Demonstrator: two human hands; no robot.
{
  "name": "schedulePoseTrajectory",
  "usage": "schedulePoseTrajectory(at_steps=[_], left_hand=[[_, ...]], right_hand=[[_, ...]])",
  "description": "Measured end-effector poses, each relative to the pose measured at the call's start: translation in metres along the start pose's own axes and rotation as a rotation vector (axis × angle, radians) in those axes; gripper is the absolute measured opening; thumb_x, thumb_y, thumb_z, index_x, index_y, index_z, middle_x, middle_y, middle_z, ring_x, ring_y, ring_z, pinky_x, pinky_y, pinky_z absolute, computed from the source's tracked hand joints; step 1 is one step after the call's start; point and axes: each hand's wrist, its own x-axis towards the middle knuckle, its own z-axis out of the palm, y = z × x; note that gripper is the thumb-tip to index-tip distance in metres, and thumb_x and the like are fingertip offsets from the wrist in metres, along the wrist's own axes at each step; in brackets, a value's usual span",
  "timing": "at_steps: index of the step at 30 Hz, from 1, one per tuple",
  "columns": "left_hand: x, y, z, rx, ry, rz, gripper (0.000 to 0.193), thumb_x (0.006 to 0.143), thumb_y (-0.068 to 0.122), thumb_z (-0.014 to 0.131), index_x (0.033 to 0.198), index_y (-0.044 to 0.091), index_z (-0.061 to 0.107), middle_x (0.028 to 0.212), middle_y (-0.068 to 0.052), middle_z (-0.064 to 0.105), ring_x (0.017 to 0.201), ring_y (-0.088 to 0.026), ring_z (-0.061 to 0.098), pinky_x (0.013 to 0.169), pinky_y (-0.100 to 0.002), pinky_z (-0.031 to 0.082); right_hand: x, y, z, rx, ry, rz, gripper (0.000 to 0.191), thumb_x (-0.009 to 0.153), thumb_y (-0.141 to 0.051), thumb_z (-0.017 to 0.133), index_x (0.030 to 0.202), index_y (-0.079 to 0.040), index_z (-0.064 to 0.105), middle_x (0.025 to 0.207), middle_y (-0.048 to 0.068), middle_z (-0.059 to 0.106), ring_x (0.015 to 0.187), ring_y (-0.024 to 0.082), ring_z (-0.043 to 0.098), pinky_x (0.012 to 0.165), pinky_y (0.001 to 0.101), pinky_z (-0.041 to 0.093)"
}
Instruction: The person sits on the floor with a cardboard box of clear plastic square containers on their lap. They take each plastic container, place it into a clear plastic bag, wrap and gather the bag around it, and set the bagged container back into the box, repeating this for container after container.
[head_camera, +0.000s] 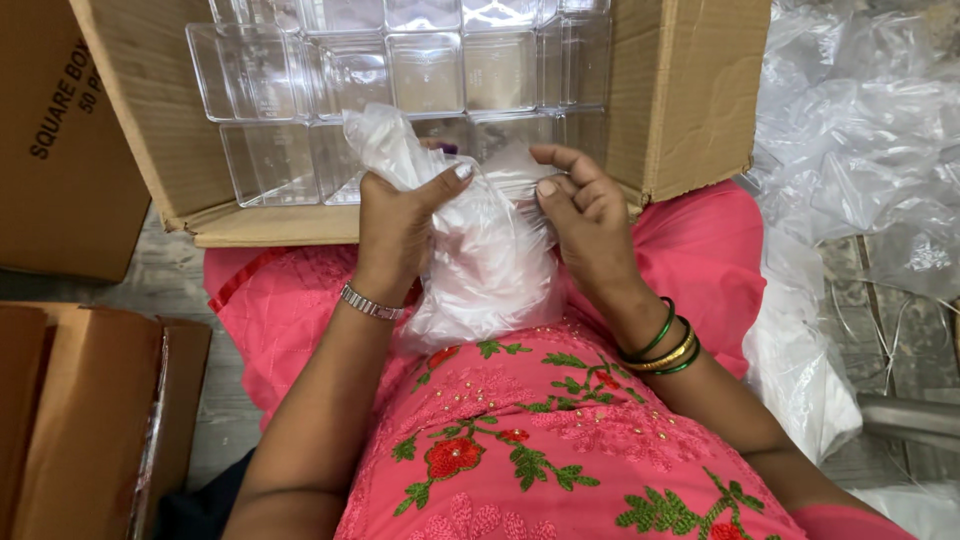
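Seated with an open cardboard box (690, 100) against my knees, I hold a clear plastic bag (480, 260) in both hands above my lap. The bag's long axis runs from its bunched top, which points up and away from me toward the box, down to its rounded bottom, which rests against my pink embroidered dress (540, 430). My left hand (395, 225) is closed around the bag's upper left side, fingers wrapped into the crumpled film and the thumb stretched across the front (a silver bracelet sits on that wrist). My right hand (585, 215) is half curled, its thumb and forefinger pinching the bag's upper right edge, the other fingers folded loosely behind; green and gold bangles (662, 345) circle that wrist. What the bag contains I cannot tell through the cloudy film. Inside the cardboard box, clear square plastic containers (420, 70) stand packed in rows, just beyond my fingertips. A heap of loose plastic bags (860, 130) lies on the floor to my right, and closed brown cartons (70, 400) stand to my left.
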Motion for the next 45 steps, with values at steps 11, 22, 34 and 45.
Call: schedulePoseTrajectory(at_steps=[11, 22, 34, 45], left_hand=[[-0.008, -0.005, 0.030, 0.106, -0.194, 0.013, 0.033, 0.088, 0.007, 0.082, 0.117, 0.003, 0.065, 0.109, -0.007, 0.070, 0.101, -0.014, 0.069, 0.090, -0.029, 0.058], [0.004, 0.001, 0.013, 0.103, -0.006, 0.027, 0.019, 0.083, -0.009, 0.080, 0.098, -0.006, 0.070, 0.092, -0.008, 0.074, 0.081, -0.016, 0.072, 0.079, -0.031, 0.061], [-0.016, -0.006, 0.019, 0.282, -0.005, 0.042, 0.011, 0.101, 0.006, 0.076, 0.101, -0.005, 0.074, 0.089, -0.004, 0.068, 0.078, -0.012, 0.059, 0.069, -0.030, 0.048], [-0.011, -0.030, 0.002, 0.165, -0.077, -0.057, 0.015, 0.105, 0.015, 0.070, 0.108, 0.000, 0.069, 0.097, -0.003, 0.067, 0.084, -0.011, 0.059, 0.073, -0.030, 0.049]], right_hand=[[0.005, 0.002, -0.006, -0.198, -0.045, -0.161, 0.009, 0.103, -0.007, 0.071, 0.108, 0.000, 0.068, 0.102, 0.004, 0.069, 0.089, 0.006, 0.061, 0.080, 0.0212, 0.052], [0.001, -0.011, -0.031, 0.226, 0.052, -0.125, 0.006, 0.105, -0.002, 0.061, 0.109, -0.002, 0.065, 0.096, 0.003, 0.069, 0.083, 0.007, 0.063, 0.074, 0.0211, 0.052], [-0.010, 0.024, -0.042, -0.066, -0.016, -0.184, 0.034, 0.117, -0.016, 0.065, 0.085, -0.003, 0.066, 0.080, -0.006, 0.060, 0.073, -0.001, 0.049, 0.068, 0.0155, 0.045], [-0.005, 0.012, -0.051, 0.074, 0.026, -0.086, 0.016, 0.101, -0.019, 0.071, 0.099, -0.003, 0.074, 0.088, 0.001, 0.071, 0.076, 0.007, 0.061, 0.069, 0.0222, 0.050]])
